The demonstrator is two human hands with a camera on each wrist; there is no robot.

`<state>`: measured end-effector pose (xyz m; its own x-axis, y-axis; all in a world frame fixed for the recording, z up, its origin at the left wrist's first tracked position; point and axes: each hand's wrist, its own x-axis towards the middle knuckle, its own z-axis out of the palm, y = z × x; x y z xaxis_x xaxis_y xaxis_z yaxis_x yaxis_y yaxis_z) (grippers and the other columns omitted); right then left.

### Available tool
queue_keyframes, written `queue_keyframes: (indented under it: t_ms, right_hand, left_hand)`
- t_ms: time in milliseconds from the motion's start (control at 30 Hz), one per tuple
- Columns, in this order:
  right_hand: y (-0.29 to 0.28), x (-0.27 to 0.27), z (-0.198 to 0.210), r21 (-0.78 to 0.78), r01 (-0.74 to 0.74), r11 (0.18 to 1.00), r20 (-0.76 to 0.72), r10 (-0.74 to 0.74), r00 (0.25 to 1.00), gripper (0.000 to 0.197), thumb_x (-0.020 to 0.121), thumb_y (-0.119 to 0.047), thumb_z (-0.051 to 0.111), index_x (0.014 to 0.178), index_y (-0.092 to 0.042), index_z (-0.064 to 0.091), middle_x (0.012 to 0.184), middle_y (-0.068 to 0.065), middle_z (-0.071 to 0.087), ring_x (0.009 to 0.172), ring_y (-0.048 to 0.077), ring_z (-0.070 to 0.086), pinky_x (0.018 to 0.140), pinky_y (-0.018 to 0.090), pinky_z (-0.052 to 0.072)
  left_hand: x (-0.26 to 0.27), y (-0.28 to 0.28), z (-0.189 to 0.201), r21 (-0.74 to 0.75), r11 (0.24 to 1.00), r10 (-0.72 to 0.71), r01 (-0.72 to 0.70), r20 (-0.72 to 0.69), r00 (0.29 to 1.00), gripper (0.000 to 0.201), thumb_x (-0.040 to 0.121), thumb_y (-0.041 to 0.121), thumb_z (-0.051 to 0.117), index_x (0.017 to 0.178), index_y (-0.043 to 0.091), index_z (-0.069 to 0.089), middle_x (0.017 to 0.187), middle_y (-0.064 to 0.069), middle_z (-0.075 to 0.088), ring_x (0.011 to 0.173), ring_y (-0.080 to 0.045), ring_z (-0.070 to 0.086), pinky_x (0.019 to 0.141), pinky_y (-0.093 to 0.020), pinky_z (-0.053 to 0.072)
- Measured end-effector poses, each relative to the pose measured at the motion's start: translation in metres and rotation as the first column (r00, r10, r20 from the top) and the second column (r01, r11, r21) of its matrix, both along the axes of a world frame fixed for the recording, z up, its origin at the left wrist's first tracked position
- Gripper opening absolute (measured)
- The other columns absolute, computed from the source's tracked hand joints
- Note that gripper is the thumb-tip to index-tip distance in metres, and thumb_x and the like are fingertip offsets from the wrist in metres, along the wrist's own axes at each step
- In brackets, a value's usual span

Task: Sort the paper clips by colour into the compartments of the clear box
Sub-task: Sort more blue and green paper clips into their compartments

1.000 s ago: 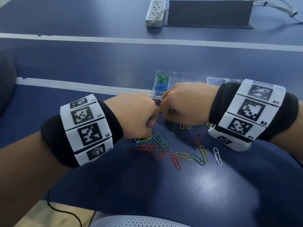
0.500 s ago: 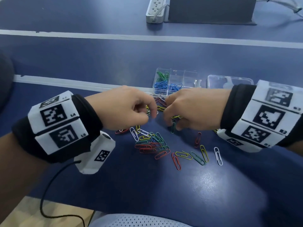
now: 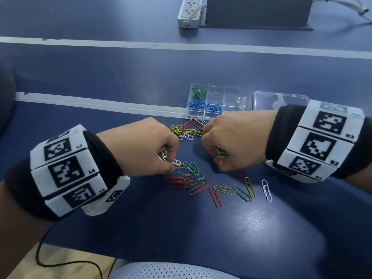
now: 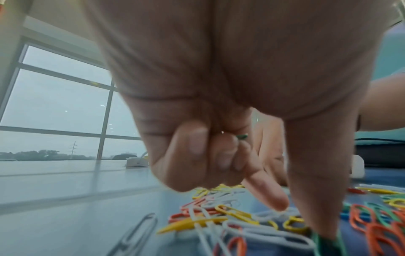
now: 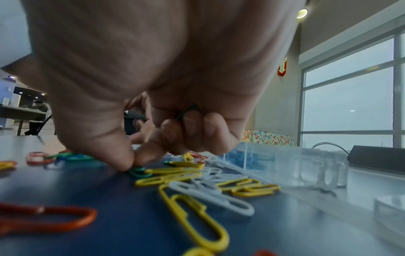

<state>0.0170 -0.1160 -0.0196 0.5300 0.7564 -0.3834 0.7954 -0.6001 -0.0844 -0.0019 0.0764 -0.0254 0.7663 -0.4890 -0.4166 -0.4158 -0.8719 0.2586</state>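
Observation:
The clear box [image 3: 233, 93] stands at the back, with green clips [image 3: 198, 92] in its far-left compartment and blue clips [image 3: 213, 107] in the two near-left ones. Loose coloured paper clips [image 3: 191, 178] are scattered in front of it. My left hand [image 3: 171, 161] is over the left of the pile. Its curled fingers keep a green clip [image 4: 242, 136] tucked in the palm, and its thumb presses another green clip [image 4: 324, 242]. My right hand [image 3: 217, 158] pinches a green clip [image 5: 138, 171] on the table with thumb and forefinger. A dark clip [image 5: 188, 110] shows under its curled fingers.
The box's clear lid [image 3: 279, 99] lies to the right of the box, behind my right wrist. A white power strip [image 3: 189, 13] and a dark panel [image 3: 257, 13] sit at the far edge. A black cable [image 3: 60, 262] hangs off the table's near edge.
A second ago both hands were knuckle to knuckle just in front of the box. They have parted and come down onto the nearer clips.

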Motion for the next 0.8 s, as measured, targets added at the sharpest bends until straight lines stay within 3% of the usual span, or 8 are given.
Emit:
queue_keyframes:
  t_ms: [100,233,467,667,800]
  right_hand:
    - [-0.003,0.000,-0.001,0.036,0.018,0.999,-0.026,-0.017,1.000,0.022,0.077,-0.036,0.056,0.087,-0.019,0.064,0.096,0.000,0.061,0.079,0.021,0.051,0.072,0.032,0.049]
    - [-0.006,0.004,0.001,0.022,0.009,1.000,0.033,-0.009,0.999,0.024,0.081,-0.035,0.053,0.098,-0.021,0.063,0.105,0.001,0.060,0.092,0.027,0.058,0.074,0.033,0.049]
    - [0.004,0.003,-0.001,-0.039,0.033,0.999,0.053,-0.031,0.998,0.029,0.072,-0.038,0.055,0.087,-0.015,0.063,0.094,0.007,0.065,0.082,0.032,0.060,0.067,0.035,0.054]
    - [0.008,0.004,-0.006,-0.023,0.017,1.000,0.016,-0.016,1.000,0.029,0.070,-0.039,0.055,0.081,-0.013,0.065,0.086,0.008,0.066,0.077,0.031,0.060,0.064,0.033,0.052]
    - [0.010,0.000,0.000,0.102,0.097,0.990,-0.130,-0.084,0.988,0.019,0.065,-0.041,0.047,0.060,-0.024,0.043,0.066,0.001,0.057,0.065,0.026,0.051,0.063,0.037,0.049]
  left_hand:
    - [-0.003,0.005,0.001,0.022,0.999,0.025,-0.025,0.005,1.000,0.016,0.075,0.044,0.061,0.073,0.029,0.061,0.069,0.001,0.057,0.067,-0.009,0.052,0.068,-0.031,0.049]
    - [-0.006,0.007,0.002,0.016,1.000,-0.005,0.004,0.074,0.997,0.014,0.079,0.040,0.058,0.075,0.030,0.067,0.067,0.009,0.049,0.064,-0.005,0.047,0.060,-0.014,0.034]
    - [-0.005,0.009,0.001,0.004,1.000,0.020,-0.021,0.113,0.993,0.013,0.074,0.028,0.055,0.062,0.029,0.050,0.065,0.011,0.050,0.063,-0.003,0.045,0.066,-0.023,0.039]
    - [-0.003,0.016,0.006,-0.051,0.996,0.074,-0.069,0.116,0.991,0.007,0.076,0.030,0.059,0.070,0.026,0.062,0.064,0.002,0.058,0.063,-0.010,0.050,0.062,-0.024,0.041]
    - [-0.005,0.016,0.001,0.026,1.000,0.015,-0.018,0.084,0.996,0.012,0.077,0.045,0.061,0.078,0.033,0.062,0.066,0.009,0.051,0.064,-0.001,0.045,0.066,-0.024,0.037]
